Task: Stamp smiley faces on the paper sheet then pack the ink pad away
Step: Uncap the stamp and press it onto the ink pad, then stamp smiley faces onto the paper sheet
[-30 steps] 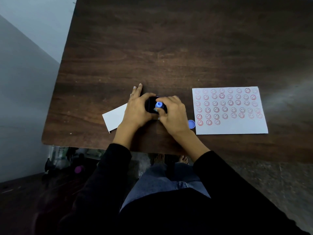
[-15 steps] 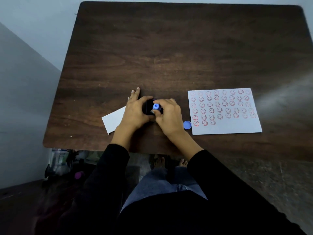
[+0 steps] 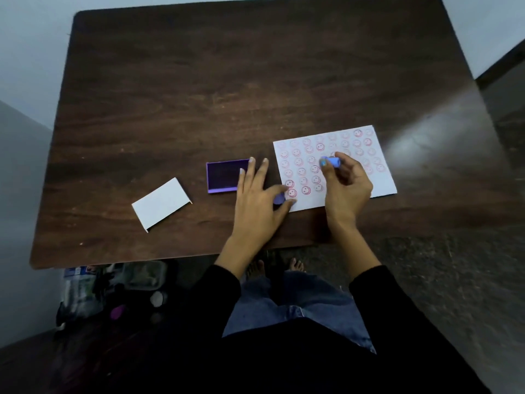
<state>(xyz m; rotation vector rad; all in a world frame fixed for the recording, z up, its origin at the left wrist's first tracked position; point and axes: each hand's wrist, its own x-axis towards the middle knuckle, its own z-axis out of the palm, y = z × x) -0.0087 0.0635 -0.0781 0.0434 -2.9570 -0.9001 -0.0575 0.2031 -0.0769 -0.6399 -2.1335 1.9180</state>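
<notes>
A white paper sheet point(image 3: 355, 166) with several rows of red smiley faces lies on the dark wooden table point(image 3: 227, 95). My right hand point(image 3: 345, 186) hovers over the sheet, gripping a small blue stamp point(image 3: 331, 161). An open purple ink pad point(image 3: 224, 176) sits left of the sheet. My left hand point(image 3: 257, 199) lies flat between pad and sheet, fingers spread, fingertips at the pad's right edge, thumb on the sheet's lower left corner. A small blue cap point(image 3: 279, 199) lies by that thumb.
A white lid point(image 3: 161, 204) of the ink pad lies upside down near the table's front left. The table's front edge runs just below my wrists. Bags and bottles point(image 3: 113, 291) sit on the floor under the table's left side.
Both hands left the ink pad. My right hand carried the stamp rightwards over the sheet; my left hand slid right and flattened on the table. The pad now shows uncovered.
</notes>
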